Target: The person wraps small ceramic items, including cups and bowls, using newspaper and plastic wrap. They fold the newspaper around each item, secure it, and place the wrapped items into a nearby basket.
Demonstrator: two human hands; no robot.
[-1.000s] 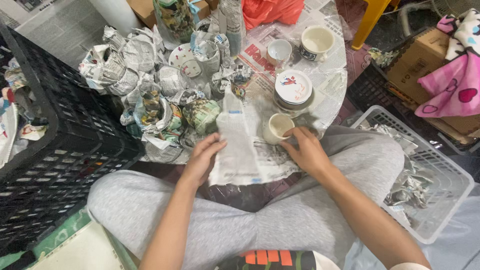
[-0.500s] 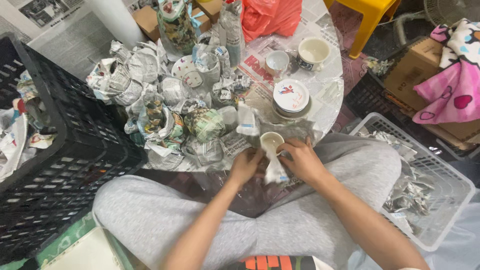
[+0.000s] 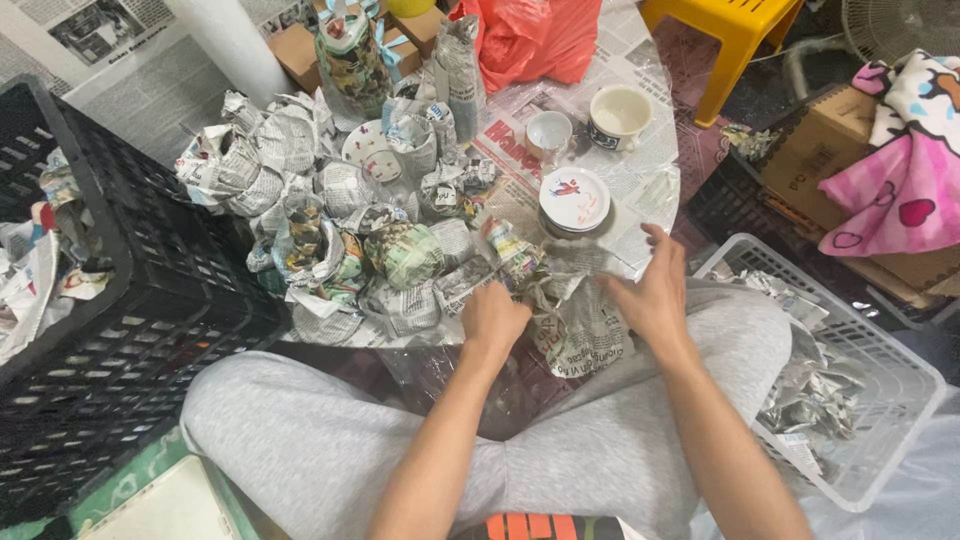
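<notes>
I sit cross-legged in grey trousers at a low round table (image 3: 655,185) covered with newspaper and clear plastic. My left hand (image 3: 493,318) is closed on the crumpled top of a newspaper-wrapped bundle (image 3: 580,325) at the table's near edge. My right hand (image 3: 652,290) hovers with fingers spread on the bundle's right side, touching or just off it. A stack of small white saucers (image 3: 575,200) lies just beyond the bundle. Two white cups (image 3: 549,133) (image 3: 620,113) stand farther back.
Several newspaper-wrapped items (image 3: 330,220) crowd the table's left half. A black plastic crate (image 3: 110,330) stands at my left. A white basket (image 3: 850,400) with wrapped pieces sits at my right. An orange bag (image 3: 530,40), a yellow stool (image 3: 730,30) and cardboard boxes (image 3: 820,150) lie beyond.
A white cup lay on a flat newspaper sheet; both hands folded the sheet around it, and now it is a crumpled bundle. My right hand has opened and moved to the right.
</notes>
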